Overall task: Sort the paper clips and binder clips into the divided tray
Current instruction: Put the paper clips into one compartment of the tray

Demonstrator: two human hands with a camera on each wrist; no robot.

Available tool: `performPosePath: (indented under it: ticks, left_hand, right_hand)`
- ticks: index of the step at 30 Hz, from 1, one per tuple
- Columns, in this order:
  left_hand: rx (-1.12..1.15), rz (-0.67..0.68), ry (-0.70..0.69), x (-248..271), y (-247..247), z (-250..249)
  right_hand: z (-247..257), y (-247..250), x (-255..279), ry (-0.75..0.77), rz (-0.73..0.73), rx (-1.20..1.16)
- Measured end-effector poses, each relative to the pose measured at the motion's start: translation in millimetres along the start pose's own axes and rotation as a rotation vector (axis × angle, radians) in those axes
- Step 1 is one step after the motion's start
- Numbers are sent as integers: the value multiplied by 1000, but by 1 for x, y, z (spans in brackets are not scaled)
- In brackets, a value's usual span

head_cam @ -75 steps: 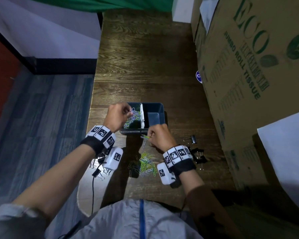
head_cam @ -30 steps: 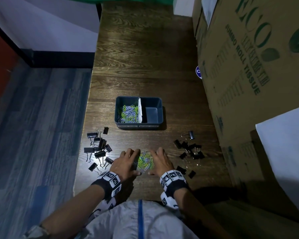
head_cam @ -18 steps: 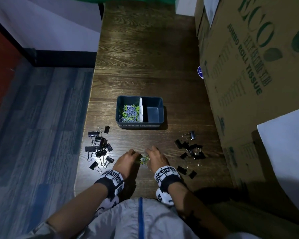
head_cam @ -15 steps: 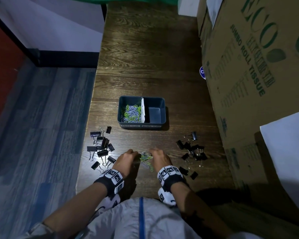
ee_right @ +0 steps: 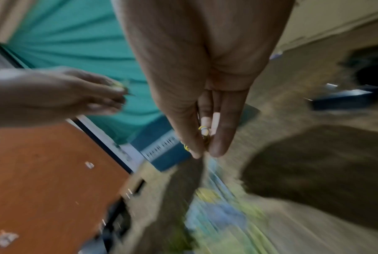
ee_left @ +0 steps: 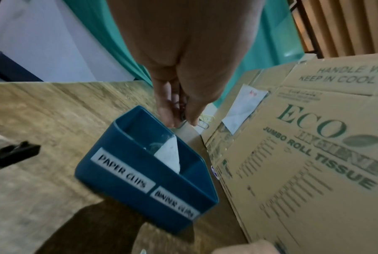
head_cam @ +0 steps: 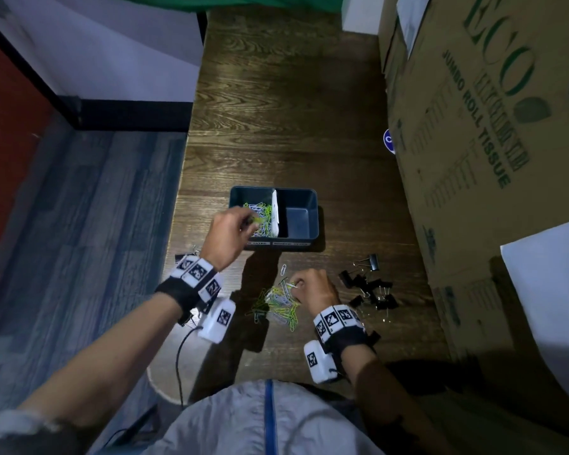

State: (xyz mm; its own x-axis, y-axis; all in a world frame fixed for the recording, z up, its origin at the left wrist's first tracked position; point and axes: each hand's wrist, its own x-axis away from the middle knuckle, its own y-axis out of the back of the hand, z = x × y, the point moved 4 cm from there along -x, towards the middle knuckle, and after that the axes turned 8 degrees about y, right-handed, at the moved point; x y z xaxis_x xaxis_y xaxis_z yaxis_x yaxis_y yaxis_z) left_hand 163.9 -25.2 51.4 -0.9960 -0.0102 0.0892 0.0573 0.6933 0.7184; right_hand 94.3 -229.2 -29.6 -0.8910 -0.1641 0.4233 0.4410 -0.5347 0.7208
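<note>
The dark blue divided tray [head_cam: 316, 221] sits mid-table, with a white divider [head_cam: 274, 211]. Its left compartment holds green and pale paper clips [head_cam: 260, 215]; the right compartment looks bare. My left hand [head_cam: 248, 221] hovers over the tray's left front corner, pinching a few paper clips [ee_left: 202, 118] between fingers and thumb. The tray [ee_left: 110, 163] carries the labels "PAPER CLIPS" and "BINDER CLIPS". My right hand [head_cam: 294, 284] is low over the loose paper clip pile [head_cam: 276, 305] and pinches some clips [ee_right: 204, 132]. Black binder clips [head_cam: 370, 289] lie to its right.
More binder clips [head_cam: 183, 257] lie left of the pile, mostly hidden behind my left wrist; one [ee_left: 12, 154] shows in the left wrist view. Tall cardboard boxes [head_cam: 490, 159] wall off the table's right side. The table's left edge [head_cam: 181, 198] drops to the floor.
My left hand has lifted off the pile and moved forward to the tray with paper clips in it. My right hand stays at the pile, now pinching clips.
</note>
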Motion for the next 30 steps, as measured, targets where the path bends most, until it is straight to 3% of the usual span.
performPosePath:
  ticks: [3,8,11,15,18,23,30]
  left_hand:
    - [8,32,62,-20,4,0]
    - [-100,-77,26,8,-5,8]
    - [-133,34,43,34,-24,28]
    - [-190,264,117,69,-47,52]
    - [-247,411,153,92,-63,65]
    - [-398,548,194,112,-90,84]
    - [-476,506,105,112,-113,77]
  right_hand:
    - [32,27,-11,89,-109,-59]
    - [90,72,-43,283,-267,-141]
    - [107,85,-59,301,-303,-199]
    - [91,78,-51,337,-345,-211]
    - [55,50,-36,283,-276,-157]
    - [-9,-9,-21,136,36,92]
    - [-3,-40,-10,312,231,421]
